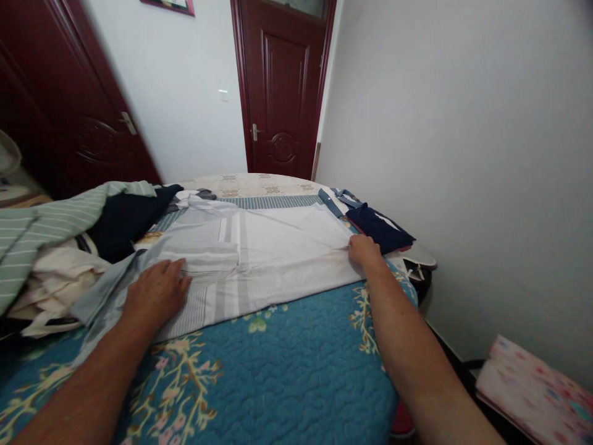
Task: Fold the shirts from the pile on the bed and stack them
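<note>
A white and grey striped shirt [287, 247] lies spread sideways across the bed, its collar end towards the left. My left hand [160, 287] rests on the grey striped part near the collar end, palm down with fingers out. At the far right edge of the shirt, my right hand [364, 251] has its fingers closed on the hem, which shows small creases running from the grip. A folded navy garment [380, 227] lies just beyond my right hand.
Clothes are heaped at the left, among them a green striped garment [60, 219], a navy one [132, 225] and a cream one [62, 278]. A blue floral quilt [287, 371] covers the bed. The wall [463, 154] stands close on the right, beside a pink patterned box [532, 389].
</note>
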The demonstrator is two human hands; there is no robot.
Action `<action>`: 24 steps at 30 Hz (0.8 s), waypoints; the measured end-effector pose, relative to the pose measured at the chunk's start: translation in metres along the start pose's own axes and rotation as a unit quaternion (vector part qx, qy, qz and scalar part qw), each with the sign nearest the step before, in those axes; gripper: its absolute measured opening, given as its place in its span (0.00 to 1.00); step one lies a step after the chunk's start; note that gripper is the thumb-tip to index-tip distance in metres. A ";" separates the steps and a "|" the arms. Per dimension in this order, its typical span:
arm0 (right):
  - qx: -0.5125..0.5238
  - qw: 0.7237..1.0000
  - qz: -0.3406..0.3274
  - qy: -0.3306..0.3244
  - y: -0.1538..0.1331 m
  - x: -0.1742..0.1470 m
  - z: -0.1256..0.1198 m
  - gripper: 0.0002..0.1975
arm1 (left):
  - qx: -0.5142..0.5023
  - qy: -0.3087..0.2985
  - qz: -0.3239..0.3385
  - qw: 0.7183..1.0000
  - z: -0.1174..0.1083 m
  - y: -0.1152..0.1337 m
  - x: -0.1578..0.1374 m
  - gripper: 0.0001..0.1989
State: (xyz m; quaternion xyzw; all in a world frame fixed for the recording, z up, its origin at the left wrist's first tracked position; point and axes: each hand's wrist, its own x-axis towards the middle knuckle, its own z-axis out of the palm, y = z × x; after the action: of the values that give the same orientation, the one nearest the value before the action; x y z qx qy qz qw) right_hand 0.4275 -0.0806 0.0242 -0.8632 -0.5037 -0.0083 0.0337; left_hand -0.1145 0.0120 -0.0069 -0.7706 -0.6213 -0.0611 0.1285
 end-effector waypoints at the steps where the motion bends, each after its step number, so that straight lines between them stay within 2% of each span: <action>1: 0.000 1.000 0.003 0.008 -0.001 0.000 0.001 0.18 | -0.003 0.001 -0.006 1.000 -0.001 -0.001 -0.001 0.27; 5: 0.018 0.997 0.015 0.079 -0.006 0.001 0.002 0.20 | -0.008 -0.004 -0.041 0.999 -0.007 -0.004 -0.002 0.29; 9: 0.020 0.996 0.022 0.079 -0.005 0.001 0.006 0.21 | -0.013 -0.044 -0.123 0.991 -0.018 -0.009 -0.002 0.34; 11: 0.020 0.995 0.000 0.095 -0.006 0.002 0.011 0.21 | -0.026 -0.053 -0.142 0.988 -0.025 -0.009 -0.004 0.35; 14: 0.025 0.985 -0.076 0.154 -0.016 0.006 0.022 0.21 | -0.048 -0.037 -0.153 0.986 -0.032 -0.010 -0.008 0.31; 16: 0.017 0.980 -0.133 0.145 -0.029 0.008 0.031 0.21 | -0.071 -0.028 -0.170 0.983 -0.033 -0.012 -0.009 0.29; 18: 0.000 0.980 -0.163 0.110 -0.042 0.008 0.039 0.21 | -0.087 -0.019 -0.188 0.978 -0.034 -0.014 -0.010 0.28; 20: -0.015 0.983 -0.163 0.089 -0.052 0.007 0.044 0.22 | -0.098 -0.016 -0.201 0.974 -0.034 -0.016 -0.009 0.27; 24: -0.025 0.982 -0.158 0.100 -0.055 0.007 0.047 0.21 | -0.136 -0.041 -0.219 0.965 -0.035 -0.020 -0.006 0.21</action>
State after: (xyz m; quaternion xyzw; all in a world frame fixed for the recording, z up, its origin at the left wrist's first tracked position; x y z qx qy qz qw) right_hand 0.3822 -0.0439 -0.0191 -0.7683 -0.6271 -0.1128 0.0605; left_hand -0.1330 0.0010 0.0277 -0.6278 -0.7654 -0.1400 -0.0198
